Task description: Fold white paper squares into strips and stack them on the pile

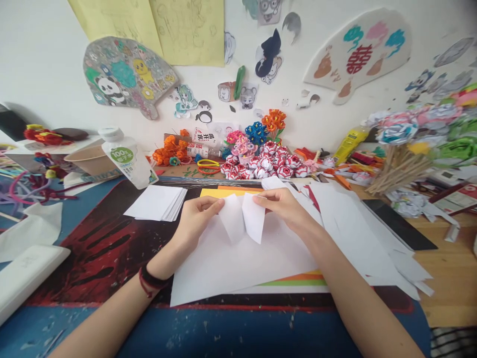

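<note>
1. The big sheet (223, 273) lies flat beneath our hands, near the stack (152, 201) at left.
2. Our left hand (194, 216) and right hand (288, 204) pinch the small paper (255, 223) by opposite upper edges, above the sheet.
3. Light, even finger pressure, we judge, best keeps both edges level and unwrinkled.

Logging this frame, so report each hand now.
Left hand: closed, pinching folded white paper.
Right hand: closed, pinching the same paper's other side.
</note>
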Motion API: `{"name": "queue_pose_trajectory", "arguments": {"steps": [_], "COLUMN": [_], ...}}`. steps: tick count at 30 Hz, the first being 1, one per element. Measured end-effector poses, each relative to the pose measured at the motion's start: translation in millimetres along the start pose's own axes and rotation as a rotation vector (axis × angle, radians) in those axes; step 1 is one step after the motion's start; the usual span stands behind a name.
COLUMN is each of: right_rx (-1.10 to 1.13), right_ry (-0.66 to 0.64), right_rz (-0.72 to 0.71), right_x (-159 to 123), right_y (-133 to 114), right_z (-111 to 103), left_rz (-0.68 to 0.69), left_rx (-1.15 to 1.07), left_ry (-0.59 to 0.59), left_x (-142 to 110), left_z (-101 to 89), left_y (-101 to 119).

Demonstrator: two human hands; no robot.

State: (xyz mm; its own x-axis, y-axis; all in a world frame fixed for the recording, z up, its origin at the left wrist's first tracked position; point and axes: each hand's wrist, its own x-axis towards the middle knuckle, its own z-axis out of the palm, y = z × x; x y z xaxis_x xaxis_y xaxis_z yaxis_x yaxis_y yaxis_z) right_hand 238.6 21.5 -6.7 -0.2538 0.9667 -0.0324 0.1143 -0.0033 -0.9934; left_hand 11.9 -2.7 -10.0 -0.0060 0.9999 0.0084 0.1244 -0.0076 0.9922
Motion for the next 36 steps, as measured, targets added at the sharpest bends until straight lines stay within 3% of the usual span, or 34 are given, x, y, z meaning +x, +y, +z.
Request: {"name": "queue_pose_trajectory", "arguments": {"steps": [6,12,22,27,33,36], "right_rx": [0.044,-0.008,-0.057,-0.056,-0.077,-0.062], "right_ry": [0.002,-0.048,-0.02,0.031,-0.093,-0.078], "right_rz": [0.008,0.051,0.076,0.041,-0.005,-0.019], "right_x": [-3.1,-2.8,-3.2,-2.4,-3.1,-3.8], "right_y": [-4.9,-2.0,-6.4,-6.7,-4.5,-4.0], "right_z": [4.4,5.0,-1.1,-4.8,2.3,6.0], "left_rz": [-0.018,0.028,-0.003,0.02,0.049,0.029], "left_rx": [-0.02,-0.003,0.055,0.072,-0.016,-0.021], "left_ry": [-0.062,-0.046,-0.037,0.023,0.019,0.001], "left_x": [-4.9,-3.8,-3.2,-0.4,0.5,-1.1], "left_z": [3.6,2.9,0.5,-5.2,-5.7,-2.5], "left_y": [4.4,2.6,3.5,3.9,7.2,8.6]}}
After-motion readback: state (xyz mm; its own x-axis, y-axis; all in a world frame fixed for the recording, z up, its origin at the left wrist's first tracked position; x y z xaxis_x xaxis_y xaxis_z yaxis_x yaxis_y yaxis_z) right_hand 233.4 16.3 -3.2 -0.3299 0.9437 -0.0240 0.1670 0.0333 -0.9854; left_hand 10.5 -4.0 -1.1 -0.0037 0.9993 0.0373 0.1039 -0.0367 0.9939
